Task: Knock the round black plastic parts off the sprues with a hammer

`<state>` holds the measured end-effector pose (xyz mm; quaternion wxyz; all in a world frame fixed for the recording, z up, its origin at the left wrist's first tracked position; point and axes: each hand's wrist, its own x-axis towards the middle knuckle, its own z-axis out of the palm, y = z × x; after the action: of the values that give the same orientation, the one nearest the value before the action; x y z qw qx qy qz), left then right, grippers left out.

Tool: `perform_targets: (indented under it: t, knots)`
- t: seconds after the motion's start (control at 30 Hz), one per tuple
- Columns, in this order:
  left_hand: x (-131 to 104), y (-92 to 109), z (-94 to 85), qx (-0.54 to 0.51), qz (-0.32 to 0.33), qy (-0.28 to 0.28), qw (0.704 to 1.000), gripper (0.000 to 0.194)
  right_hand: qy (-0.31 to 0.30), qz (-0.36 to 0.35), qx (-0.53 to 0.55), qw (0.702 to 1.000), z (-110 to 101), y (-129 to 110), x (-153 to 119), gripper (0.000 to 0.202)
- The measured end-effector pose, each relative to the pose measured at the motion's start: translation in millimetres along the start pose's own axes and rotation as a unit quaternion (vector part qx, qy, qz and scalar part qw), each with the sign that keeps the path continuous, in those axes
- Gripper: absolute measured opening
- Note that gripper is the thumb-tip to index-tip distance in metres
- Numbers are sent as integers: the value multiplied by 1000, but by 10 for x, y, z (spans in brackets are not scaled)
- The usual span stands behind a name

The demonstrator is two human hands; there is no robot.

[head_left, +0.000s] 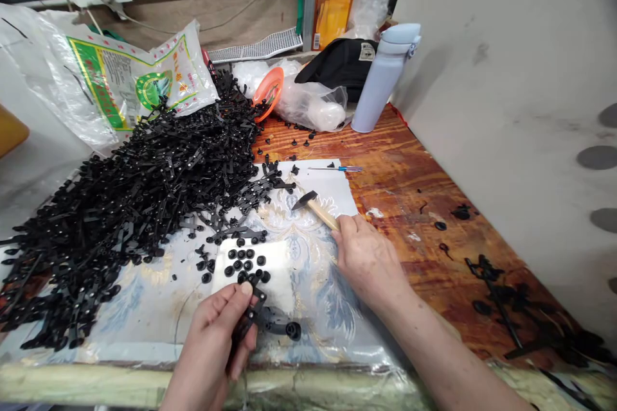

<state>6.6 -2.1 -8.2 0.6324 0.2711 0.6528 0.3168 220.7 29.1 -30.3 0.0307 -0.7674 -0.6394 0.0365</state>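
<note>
Nearest the camera, the left hand [214,327] pinches a black part [259,298] by the near edge of a white pad [279,276]; the right hand [370,257] grips a hammer [322,212], its head angled leftward, beyond that part.

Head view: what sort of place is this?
Likely a small assembly workbench: a large heap of black plastic parts, a hammer in the right hand, and a screwdriver on the covered tabletop.

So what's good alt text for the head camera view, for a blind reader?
The left hand holds a black part; the right hand holds a wooden-handled hammer. A large heap of black parts covers the left of the table.
</note>
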Motion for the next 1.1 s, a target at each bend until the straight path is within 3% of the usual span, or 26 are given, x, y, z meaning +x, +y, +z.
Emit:
perform_targets:
  t: [0.5, 0.6, 0.67, 0.73, 0.8, 0.87, 0.93, 1.0, 1.1]
  knots:
    - [-6, 4, 14, 61, 1, -9, 998, 41, 31, -16, 47, 998, 39, 53, -10, 13]
    - [-14, 24, 43, 75, 4, -1, 997, 39, 50, -40, 82, 995, -73, 72, -90, 16]
    - [1, 11, 47, 87, 16, 1, 996, 39, 61, -95, 168, 979, -227, 49, -204, 18]
    - [30, -21, 35, 91, 31, -1, 995, 40, 32, -157, 283, 946, -383, 0, -341, 20]
    - [62, -61, 15, 87, 41, -7, 995, 40, -39, -188, 342, 920, -479, -51, -461, 21]
    - [84, -92, -7, 77, 40, -13, 996, 40, -100, -198, 346, 912, -493, -83, -537, 23]
    - [94, -103, -25, 83, 35, -25, 996, 39, -121, -205, 327, 914, -453, -85, -573, 27]
    - [96, -88, -38, 106, 40, -40, 993, 38, -99, -222, 310, 919, -409, -64, -591, 35]
    - [96, -29, -53, 167, 51, -54, 983, 38, -15, -249, 294, 923, -373, -33, -622, 48]
